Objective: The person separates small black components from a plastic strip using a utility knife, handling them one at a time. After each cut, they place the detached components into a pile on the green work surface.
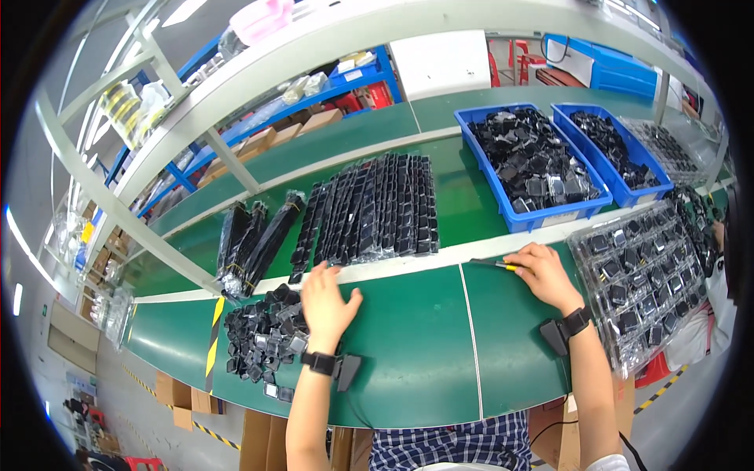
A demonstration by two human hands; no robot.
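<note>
My left hand point(325, 304) is open over the green worktop, fingers stretched forward and thumb apart. It is beside a loose pile of small black square parts point(263, 339), at the pile's right edge. Its fingertips come close to the near ends of long rows of black parts in clear plastic point(377, 206). On the right, my right hand point(547, 276) is closed on a slim tool with a yellow handle point(509, 267). The tool's thin dark end points left, above the pale strip across the bench. I cannot tell its exact kind.
Two blue bins point(562, 217) of black parts stand at the back right. A clear plastic tray point(638, 284) of parts lies right of my right hand. Dark bundles in clear wrap point(271, 235) lie back left. White shelf posts point(129, 212) rise at left. Another person sits far right.
</note>
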